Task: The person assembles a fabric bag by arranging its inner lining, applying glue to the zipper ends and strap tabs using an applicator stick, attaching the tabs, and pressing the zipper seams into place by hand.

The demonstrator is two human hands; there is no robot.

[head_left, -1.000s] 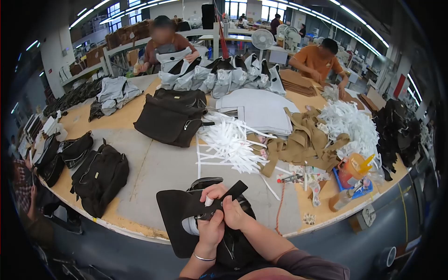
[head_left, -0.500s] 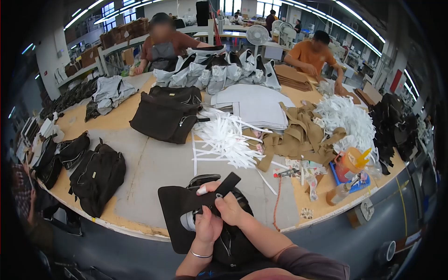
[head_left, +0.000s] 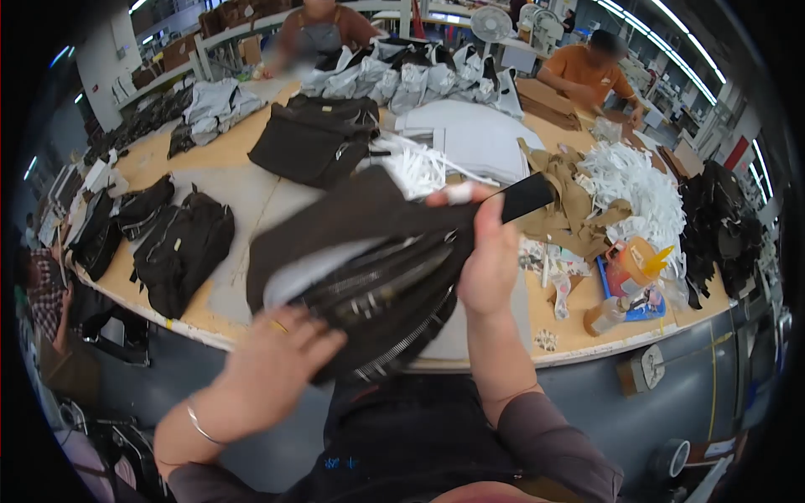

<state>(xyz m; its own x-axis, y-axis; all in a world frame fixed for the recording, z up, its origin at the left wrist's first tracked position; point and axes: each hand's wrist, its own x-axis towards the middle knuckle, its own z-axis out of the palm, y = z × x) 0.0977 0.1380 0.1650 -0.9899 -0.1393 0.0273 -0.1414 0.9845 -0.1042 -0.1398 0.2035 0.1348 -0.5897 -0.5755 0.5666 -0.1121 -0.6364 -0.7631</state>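
Observation:
A dark bag with several metal zippers hangs tilted in front of me, blurred by motion. Its broad flap spreads to the left, and a pale lining shows under it. My right hand is closed on the bag's upper right, beside a short black strap end that sticks out past the fingers. One fingertip of that hand has a white wrap. At the bag's lower left is my left hand, fingers loosely stretched against or close to the fabric; motion blur hides whether they touch.
More dark bags lie on the table's left, with another behind mine. White strips, brown fabric pieces and a blue tray with bottles occupy the right. Two people work across the table.
The bag has risen from near my lap and turned, showing its zippers. My left hand has left the strap area and swung down left; my right hand moved up and right with the bag.

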